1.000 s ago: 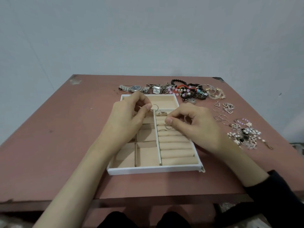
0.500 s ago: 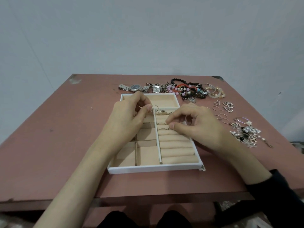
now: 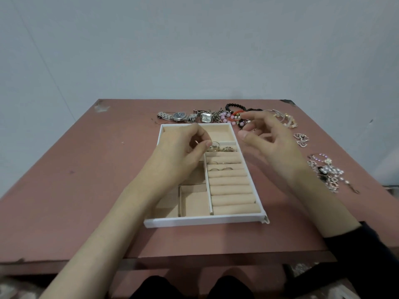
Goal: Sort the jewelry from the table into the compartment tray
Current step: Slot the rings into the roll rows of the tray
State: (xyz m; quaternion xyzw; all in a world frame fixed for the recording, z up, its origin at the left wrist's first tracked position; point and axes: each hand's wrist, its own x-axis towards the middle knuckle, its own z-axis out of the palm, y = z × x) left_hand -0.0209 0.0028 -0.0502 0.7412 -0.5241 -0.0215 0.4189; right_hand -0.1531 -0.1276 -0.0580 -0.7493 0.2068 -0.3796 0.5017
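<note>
Head view: I read the compartment tray [image 3: 205, 220], white-walled with beige lining, at the centre of the reddish table [image 3: 86, 190], and I take it as the reference for every position below. The left hand [image 3: 179, 152] lies over the tray's left half, thumb and forefinger closed together in a pinch on a small metal piece [image 3: 197, 142]. Only a thin glint of it shows, so I cannot identify it further. The pinch sits over the divider at the far end of the roll section. The right hand [image 3: 267, 141] hangs just beyond the tray's far right corner, fingers loosely spread and slightly curved. It is motion-blurred, and I see nothing held in it. Inside the tray, a cluster of rings [image 3: 220, 148] sits in the farthest roll slot, and two further slots nearer me carry thin rings [image 3: 220, 168]. The remaining roll slots and the square compartments on the left show only lining. Beyond the tray's far wall lie a dark-dial watch [image 3: 179, 116], a square-face watch [image 3: 206, 118] and beaded bracelets [image 3: 232, 115]. To the right of the tray lie heart-shaped pieces [image 3: 301, 138] and a tangled pile of pearl and crystal pieces [image 3: 328, 172], well apart from the tray wall.
</note>
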